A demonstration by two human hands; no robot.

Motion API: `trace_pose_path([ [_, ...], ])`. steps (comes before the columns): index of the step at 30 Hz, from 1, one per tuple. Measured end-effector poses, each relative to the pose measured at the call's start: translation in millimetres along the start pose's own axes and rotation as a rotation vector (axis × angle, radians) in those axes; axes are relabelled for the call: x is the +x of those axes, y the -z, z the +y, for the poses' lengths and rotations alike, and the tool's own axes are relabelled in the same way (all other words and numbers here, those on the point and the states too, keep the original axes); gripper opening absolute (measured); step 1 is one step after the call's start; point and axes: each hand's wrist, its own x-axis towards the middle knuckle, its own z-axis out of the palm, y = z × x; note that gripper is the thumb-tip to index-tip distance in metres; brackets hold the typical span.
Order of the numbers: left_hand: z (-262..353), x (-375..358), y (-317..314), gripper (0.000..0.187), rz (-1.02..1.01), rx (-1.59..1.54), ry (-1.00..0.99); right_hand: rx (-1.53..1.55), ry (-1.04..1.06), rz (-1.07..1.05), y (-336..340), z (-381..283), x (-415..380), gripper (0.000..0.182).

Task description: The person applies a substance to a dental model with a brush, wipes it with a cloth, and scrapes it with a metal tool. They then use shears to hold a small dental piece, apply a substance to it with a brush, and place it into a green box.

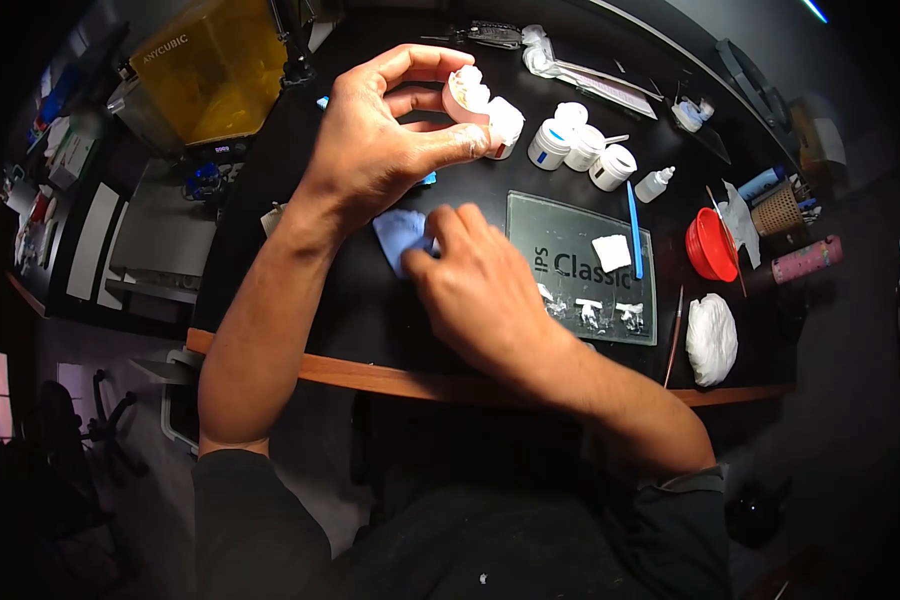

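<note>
My left hand [380, 135] is raised over the table, its fingers and thumb curled around a small pinkish-white dental model [467, 95] with tooth shapes. White residue marks the thumb. Just beyond the thumb stands a white jar [505, 122] with a red label. Lower down, my right hand [480, 275] has its fingers closed at the right edge of a folded blue cloth [400, 238]; the fingertips are partly hidden. Right of that hand lies a glass mixing slab [570, 225] lettered "IPS Classic", with white paste dabs [590, 315] near its front edge.
Several white jars [548, 145] and a dropper bottle [656, 184] stand behind the slab. A blue-handled tool [635, 230] and white paper square [611, 253] rest on it. Rightward are a red bowl [710, 245], brush [675, 335] and crumpled white tissue [712, 340]. A wooden edge [370, 374] borders the table.
</note>
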Motion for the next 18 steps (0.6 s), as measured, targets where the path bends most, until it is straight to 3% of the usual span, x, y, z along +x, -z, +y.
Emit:
trace_pose_path([
  [5, -2, 1, 5, 0.060, -0.017, -0.012, 0.000, 0.081, -0.088, -0.027, 23, 21, -9, 0.014],
  [7, -5, 2, 8, 0.062, -0.014, 0.032, -0.026, 0.144, -0.126, -0.012, 55, 28, -30, 0.020],
  [11, 5, -2, 2, 0.064, -0.032, 0.033, -0.007, 0.212, -0.289, -0.038, 99, 31, -85, 0.016],
  [15, 14, -11, -5, 0.068, -0.093, -0.009, 0.021, 0.237, -0.403, -0.024, 91, 23, -130, 0.018],
  [18, 23, -34, -9, 0.069, -0.112, 0.151, 0.011, 0.196, -0.442, 0.082, 73, 26, -147, 0.017],
])
